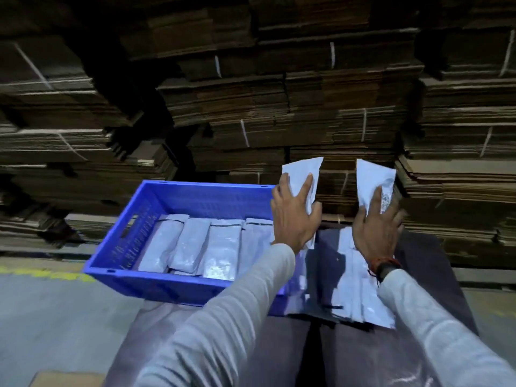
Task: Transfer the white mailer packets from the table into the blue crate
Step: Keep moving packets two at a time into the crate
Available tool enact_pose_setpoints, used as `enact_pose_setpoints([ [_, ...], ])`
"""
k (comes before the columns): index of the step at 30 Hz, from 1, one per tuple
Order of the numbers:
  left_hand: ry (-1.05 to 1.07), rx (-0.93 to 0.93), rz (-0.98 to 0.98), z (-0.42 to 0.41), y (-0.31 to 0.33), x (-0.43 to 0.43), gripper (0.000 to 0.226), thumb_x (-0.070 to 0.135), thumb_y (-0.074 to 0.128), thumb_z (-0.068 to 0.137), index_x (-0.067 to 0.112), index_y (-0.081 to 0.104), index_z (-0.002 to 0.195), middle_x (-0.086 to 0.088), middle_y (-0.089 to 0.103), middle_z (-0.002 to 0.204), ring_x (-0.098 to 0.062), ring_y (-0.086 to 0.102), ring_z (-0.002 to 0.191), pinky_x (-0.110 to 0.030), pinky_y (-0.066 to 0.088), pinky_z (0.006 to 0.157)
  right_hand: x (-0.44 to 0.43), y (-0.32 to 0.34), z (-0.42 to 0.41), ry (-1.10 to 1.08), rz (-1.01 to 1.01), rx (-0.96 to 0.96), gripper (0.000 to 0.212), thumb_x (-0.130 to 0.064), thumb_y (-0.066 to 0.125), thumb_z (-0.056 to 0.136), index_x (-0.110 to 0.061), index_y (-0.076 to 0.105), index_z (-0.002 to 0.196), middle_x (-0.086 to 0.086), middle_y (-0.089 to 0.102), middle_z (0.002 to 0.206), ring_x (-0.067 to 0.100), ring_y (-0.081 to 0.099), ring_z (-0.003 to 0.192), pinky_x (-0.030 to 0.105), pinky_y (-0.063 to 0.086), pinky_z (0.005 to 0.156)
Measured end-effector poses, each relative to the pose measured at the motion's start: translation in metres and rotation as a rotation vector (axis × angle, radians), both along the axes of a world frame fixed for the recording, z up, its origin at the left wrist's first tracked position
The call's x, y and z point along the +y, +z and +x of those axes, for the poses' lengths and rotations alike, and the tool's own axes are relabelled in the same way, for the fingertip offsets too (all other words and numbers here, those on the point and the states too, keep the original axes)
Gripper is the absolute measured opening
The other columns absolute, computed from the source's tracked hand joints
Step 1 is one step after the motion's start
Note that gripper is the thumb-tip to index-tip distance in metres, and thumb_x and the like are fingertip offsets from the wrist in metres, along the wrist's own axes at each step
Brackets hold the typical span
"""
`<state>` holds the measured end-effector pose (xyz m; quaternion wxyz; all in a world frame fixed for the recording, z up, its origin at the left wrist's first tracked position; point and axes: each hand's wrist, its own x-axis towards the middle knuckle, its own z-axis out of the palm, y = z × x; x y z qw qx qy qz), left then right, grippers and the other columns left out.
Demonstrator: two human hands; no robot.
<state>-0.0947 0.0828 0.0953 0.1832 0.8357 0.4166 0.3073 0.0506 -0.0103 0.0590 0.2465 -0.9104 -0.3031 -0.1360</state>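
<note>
The blue crate sits at the left on a dark table, with several white mailer packets lying side by side inside it. My left hand grips one white packet, held upright over the crate's right edge. My right hand grips another white packet, raised above the table. Beneath my right hand a pile of white packets lies on the table, right of the crate.
Tall stacks of flattened brown cardboard, tied with white straps, rise close behind the crate and table. Grey floor with a yellow line lies at the left. A brown box corner shows at the bottom left.
</note>
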Motion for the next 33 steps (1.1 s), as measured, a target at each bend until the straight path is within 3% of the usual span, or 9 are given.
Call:
enact_pose_setpoints([
  [4, 0.04, -0.004, 0.034, -0.074, 0.007, 0.056, 0.06, 0.04, 0.048, 0.086, 0.036, 0.04, 0.146, -0.014, 0.024, 0.155, -0.036, 0.031, 0.13, -0.046, 0.038, 0.1, 0.063, 0.023, -0.081, 0.076, 0.056, -0.003, 0.061, -0.038, 0.036, 0.091, -0.017, 0.031, 0.149, 0.028, 0.028, 0.15, 0.047, 0.043, 0.113, 0.054, 0.04, 0.089],
  [9, 0.119, 0.119, 0.027, -0.173, -0.008, 0.125, 0.058, 0.04, 0.049, 0.089, 0.035, 0.041, 0.145, -0.016, 0.023, 0.156, -0.037, 0.029, 0.131, -0.047, 0.034, 0.1, 0.135, 0.021, -0.193, 0.205, 0.005, 0.082, 0.06, -0.036, 0.042, 0.097, -0.019, 0.023, 0.152, 0.024, 0.021, 0.155, 0.046, 0.035, 0.126, 0.057, 0.036, 0.097],
  [15, 0.213, 0.361, -0.06, -0.277, -0.057, 0.185, 0.061, 0.048, 0.043, 0.085, 0.036, 0.041, 0.145, -0.021, 0.026, 0.153, -0.042, 0.034, 0.126, -0.05, 0.037, 0.098, 0.2, -0.015, -0.31, 0.297, -0.175, 0.251, 0.062, -0.038, 0.038, 0.097, -0.02, 0.017, 0.153, 0.022, 0.014, 0.158, 0.04, 0.032, 0.131, 0.053, 0.032, 0.104],
  [21, 0.196, 0.534, -0.119, -0.326, -0.101, 0.219, 0.061, 0.046, 0.046, 0.089, 0.038, 0.035, 0.148, -0.02, 0.024, 0.155, -0.042, 0.031, 0.132, -0.049, 0.034, 0.103, 0.236, -0.057, -0.363, 0.321, -0.338, 0.367, 0.065, -0.038, 0.036, 0.098, -0.018, 0.012, 0.154, 0.02, 0.007, 0.16, 0.038, 0.026, 0.136, 0.051, 0.032, 0.104],
  [25, 0.154, 0.599, -0.209, -0.338, -0.126, 0.232, 0.065, 0.046, 0.046, 0.092, 0.037, 0.024, 0.153, -0.018, 0.013, 0.16, -0.041, 0.021, 0.141, -0.05, 0.029, 0.111, 0.251, -0.082, -0.38, 0.336, -0.421, 0.432, 0.065, -0.037, 0.034, 0.099, -0.017, 0.008, 0.154, 0.022, 0.0, 0.16, 0.041, 0.02, 0.14, 0.053, 0.028, 0.107],
  [29, 0.091, 0.65, -0.421, -0.34, -0.143, 0.239, 0.074, 0.052, 0.037, 0.098, 0.031, -0.004, 0.156, -0.018, -0.013, 0.162, -0.038, 0.002, 0.15, -0.048, 0.011, 0.12, 0.266, -0.096, -0.389, 0.391, -0.55, 0.516, 0.066, -0.043, 0.029, 0.1, -0.019, 0.001, 0.155, 0.02, -0.014, 0.16, 0.04, 0.006, 0.146, 0.055, 0.02, 0.112],
  [33, 0.039, 0.672, -0.55, -0.339, -0.149, 0.238, 0.077, 0.053, 0.031, 0.1, 0.028, -0.019, 0.153, -0.016, -0.023, 0.16, -0.036, 0.0, 0.151, -0.049, 0.012, 0.12, 0.266, -0.102, -0.391, 0.425, -0.674, 0.569, 0.063, -0.049, 0.023, 0.1, -0.024, 0.004, 0.155, 0.018, -0.016, 0.16, 0.038, 0.003, 0.148, 0.052, 0.018, 0.114],
])
